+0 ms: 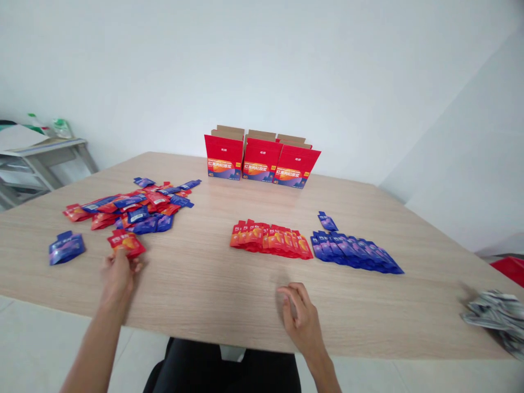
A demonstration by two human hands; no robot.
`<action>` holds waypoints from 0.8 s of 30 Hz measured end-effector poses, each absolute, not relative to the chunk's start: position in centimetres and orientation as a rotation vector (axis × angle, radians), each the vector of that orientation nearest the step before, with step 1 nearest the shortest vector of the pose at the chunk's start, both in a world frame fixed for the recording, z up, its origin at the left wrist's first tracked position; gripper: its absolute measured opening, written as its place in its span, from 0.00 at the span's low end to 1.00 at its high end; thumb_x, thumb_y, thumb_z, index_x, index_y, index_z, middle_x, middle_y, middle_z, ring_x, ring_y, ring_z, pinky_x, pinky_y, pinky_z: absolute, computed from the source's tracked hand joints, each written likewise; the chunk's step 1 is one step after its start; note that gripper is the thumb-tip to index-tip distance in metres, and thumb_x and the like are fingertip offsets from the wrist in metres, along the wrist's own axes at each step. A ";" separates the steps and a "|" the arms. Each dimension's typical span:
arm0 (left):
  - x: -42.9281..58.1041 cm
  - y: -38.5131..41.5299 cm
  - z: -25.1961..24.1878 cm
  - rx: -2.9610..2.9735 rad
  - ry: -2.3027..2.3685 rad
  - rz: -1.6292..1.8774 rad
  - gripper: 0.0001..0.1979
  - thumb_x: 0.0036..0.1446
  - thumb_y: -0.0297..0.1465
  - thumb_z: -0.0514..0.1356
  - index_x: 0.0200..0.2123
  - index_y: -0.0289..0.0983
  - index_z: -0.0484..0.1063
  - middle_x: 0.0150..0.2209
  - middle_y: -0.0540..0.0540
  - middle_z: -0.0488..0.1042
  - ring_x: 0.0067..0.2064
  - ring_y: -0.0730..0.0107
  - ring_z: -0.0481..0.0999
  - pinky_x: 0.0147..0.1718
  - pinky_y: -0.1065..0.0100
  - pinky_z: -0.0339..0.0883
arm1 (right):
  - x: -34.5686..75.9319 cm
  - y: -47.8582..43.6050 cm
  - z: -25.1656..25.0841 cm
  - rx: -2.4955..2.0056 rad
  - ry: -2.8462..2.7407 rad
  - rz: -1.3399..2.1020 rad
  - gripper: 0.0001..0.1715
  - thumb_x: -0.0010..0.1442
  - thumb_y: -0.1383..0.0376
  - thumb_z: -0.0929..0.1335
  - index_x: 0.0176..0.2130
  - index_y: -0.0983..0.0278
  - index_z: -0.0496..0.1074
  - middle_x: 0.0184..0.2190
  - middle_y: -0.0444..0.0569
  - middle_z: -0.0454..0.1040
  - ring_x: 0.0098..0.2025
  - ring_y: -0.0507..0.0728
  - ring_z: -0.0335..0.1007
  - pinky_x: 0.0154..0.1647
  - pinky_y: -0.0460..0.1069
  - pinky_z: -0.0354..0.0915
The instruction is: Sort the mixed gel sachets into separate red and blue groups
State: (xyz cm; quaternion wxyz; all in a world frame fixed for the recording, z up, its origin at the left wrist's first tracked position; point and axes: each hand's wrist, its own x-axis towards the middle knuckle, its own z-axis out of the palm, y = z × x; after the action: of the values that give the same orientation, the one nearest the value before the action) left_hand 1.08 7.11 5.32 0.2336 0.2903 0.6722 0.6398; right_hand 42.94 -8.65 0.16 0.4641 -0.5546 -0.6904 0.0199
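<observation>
My left hand (118,275) pinches the lower edge of a red pouch (126,243) just in front of a mixed heap of red and blue pouches (139,204). To its left lies a single blue pouch (66,247). My right hand (301,314) rests near the table's front edge with curled fingers, apart from each other, and nothing seen in them. Beyond it, an overlapping row of red pouches (270,239) lies in the middle, and a similar row of blue pouches (354,251) continues to the right. One more blue pouch (327,221) lies behind the blue row.
Three red boxes with raised flaps, a left box (224,158), a middle box (262,159) and a right box (295,165), stand side by side at the back of the wooden table (196,295). A crumpled striped cloth (497,316) lies at the right edge. A side desk (45,150) stands far left.
</observation>
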 end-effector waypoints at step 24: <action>23.0 -5.6 -1.7 1.373 1.189 1.323 0.17 0.62 0.47 0.62 0.42 0.40 0.71 0.42 0.40 0.80 0.38 0.59 0.80 0.35 0.61 0.78 | 32.5 -6.6 3.6 -1.551 -1.388 0.497 0.36 0.70 0.58 0.67 0.72 0.57 0.60 0.52 0.57 0.72 0.51 0.64 0.76 0.52 0.60 0.76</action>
State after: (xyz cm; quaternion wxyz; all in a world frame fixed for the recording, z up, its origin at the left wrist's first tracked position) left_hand 23.04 -5.60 -1.70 0.4326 0.5509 0.4770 0.5308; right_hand 32.53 -6.59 3.60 0.4801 -0.6358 -0.5690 0.2037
